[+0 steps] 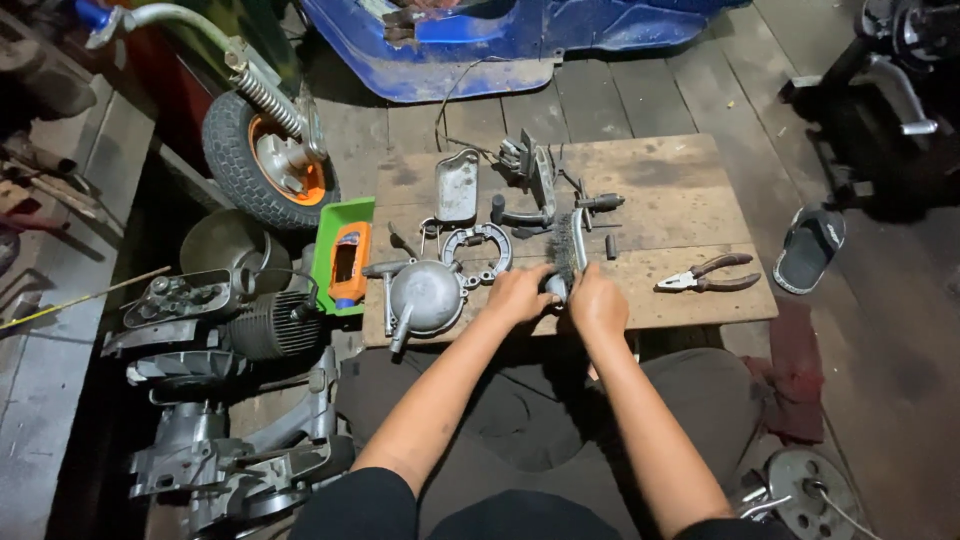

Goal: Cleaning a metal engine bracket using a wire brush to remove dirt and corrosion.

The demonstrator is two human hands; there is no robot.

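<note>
Both hands meet at the near edge of the wooden desk (680,190). The left hand (518,293) has its fingers curled together around a small dark metal part (555,288), which sits between the two hands, mostly hidden by the fingertips. The right hand (598,303) has its fingers clamped on the handle of a wire brush (570,250), whose bristle head rises just above the part and seems to touch it. Left of the hands lies a round grey metal cover (427,293), with a pair of brake shoes (478,252) just behind it. Pliers (708,275) with dark red grips rest to the right, well apart from the hands.
</note>
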